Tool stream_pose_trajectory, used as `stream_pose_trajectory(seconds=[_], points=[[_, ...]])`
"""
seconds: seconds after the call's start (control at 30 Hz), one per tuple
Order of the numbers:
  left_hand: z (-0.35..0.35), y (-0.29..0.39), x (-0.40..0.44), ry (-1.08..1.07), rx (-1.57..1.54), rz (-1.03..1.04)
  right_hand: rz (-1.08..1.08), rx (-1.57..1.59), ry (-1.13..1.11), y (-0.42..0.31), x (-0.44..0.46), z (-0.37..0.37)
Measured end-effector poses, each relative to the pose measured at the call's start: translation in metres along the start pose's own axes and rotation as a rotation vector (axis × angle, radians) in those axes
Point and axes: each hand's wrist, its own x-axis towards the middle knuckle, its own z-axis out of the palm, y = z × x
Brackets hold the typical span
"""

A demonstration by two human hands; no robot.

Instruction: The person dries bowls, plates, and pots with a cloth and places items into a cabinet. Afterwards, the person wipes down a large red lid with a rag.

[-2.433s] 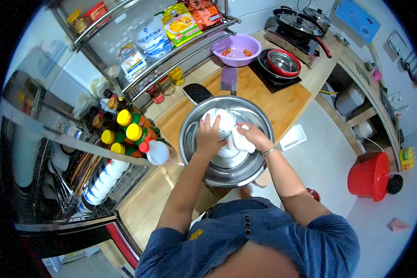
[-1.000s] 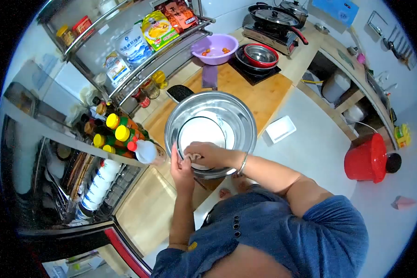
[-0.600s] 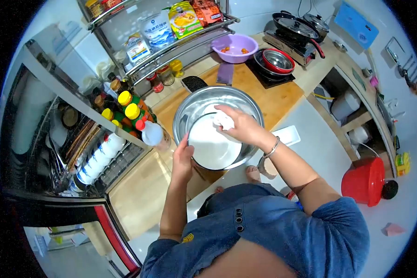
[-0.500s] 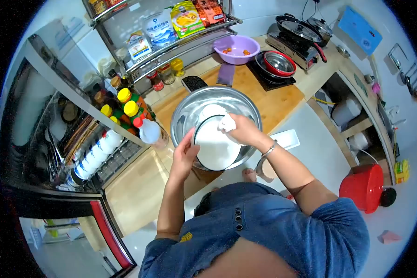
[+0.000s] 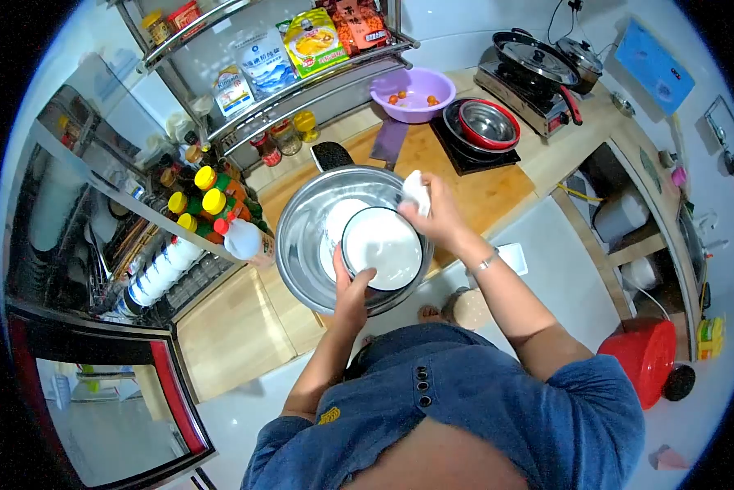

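Note:
My left hand (image 5: 351, 300) grips the near edge of a white bowl (image 5: 383, 251) with a dark rim, its thumb over the inside. The bowl is tilted toward me, above a large stainless steel basin (image 5: 300, 216). Bunched in my right hand (image 5: 442, 219) is a white cloth (image 5: 416, 193), or perhaps a paper towel, beside the bowl's upper right rim. Another white dish (image 5: 332, 229) lies in the basin, partly covered by the bowl. The basin stands on a wooden board (image 5: 485, 175) at the counter's front edge.
Beyond the basin are a dark flat blade (image 5: 389, 141) and a purple basin (image 5: 432, 114) with small orange fruits. A red-rimmed metal bowl (image 5: 489, 124) sits right of these, near a stove with a lidded pan (image 5: 538, 57). Yellow-capped bottles (image 5: 214, 201) crowd the left; a red bin (image 5: 640, 359) stands right.
My right hand has drawn the cloth off the bowl's inside, up and to the right. My left thumb now lies over the rim. The view has shifted slightly.

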Motion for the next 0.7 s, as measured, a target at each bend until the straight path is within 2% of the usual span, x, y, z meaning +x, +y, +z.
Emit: stream_pose_trajectory(seconds=[0.03, 0.1, 0.13, 0.23, 0.27, 0.3, 0.33, 0.4, 0.43, 0.53, 0.57, 0.6, 0.67, 0.7], points=[[-0.002, -0.006, 0.006, -0.023, 0.049, 0.033, -0.001, 0.003, 0.002, -0.005, -0.006, -0.003], [0.01, -0.006, 0.005, -0.023, -0.054, -0.007, -0.456, -0.232, -0.277, -0.01, -0.027, -0.008], [0.018, -0.004, 0.001, -0.019, -0.158, -0.054, -0.445, -0.482, -0.417, -0.009, -0.036, -0.001], [0.019, -0.008, -0.008, -0.062, 0.029, -0.056, -0.468, -0.452, -0.317, 0.01, -0.048, 0.018], [0.018, -0.009, -0.01, -0.085, 0.131, -0.014, -0.336, -0.393, -0.328, 0.008, -0.049, 0.022], [0.021, -0.004, -0.015, -0.088, 0.028, -0.072, -0.203, -0.331, -0.338, 0.001, -0.048, 0.026], [0.017, -0.01, -0.011, -0.086, 0.032, -0.075, -0.2, -0.327, -0.339, -0.003, -0.048, 0.034], [0.009, -0.021, -0.003, -0.107, -0.003, -0.001, 0.095, -0.04, -0.441, -0.009, -0.049, 0.048], [0.006, -0.018, -0.004, -0.103, -0.004, -0.006, 0.098, -0.038, -0.446, -0.009, -0.052, 0.049], [-0.004, -0.007, 0.0, -0.098, -0.079, -0.13, -0.159, 0.186, -0.854, -0.021, -0.049, 0.038], [-0.009, -0.013, 0.001, -0.132, -0.061, -0.108, -0.114, -0.211, -1.079, -0.031, -0.04, 0.021], [-0.009, -0.012, 0.0, -0.168, -0.044, -0.084, -0.112, -0.211, -1.08, -0.028, -0.037, 0.018], [-0.007, -0.005, -0.004, -0.16, -0.055, -0.138, -0.163, -0.624, -0.898, -0.019, -0.035, 0.008], [-0.008, 0.001, -0.003, -0.119, -0.069, -0.197, -0.134, -0.543, -0.692, -0.021, -0.03, -0.007]])
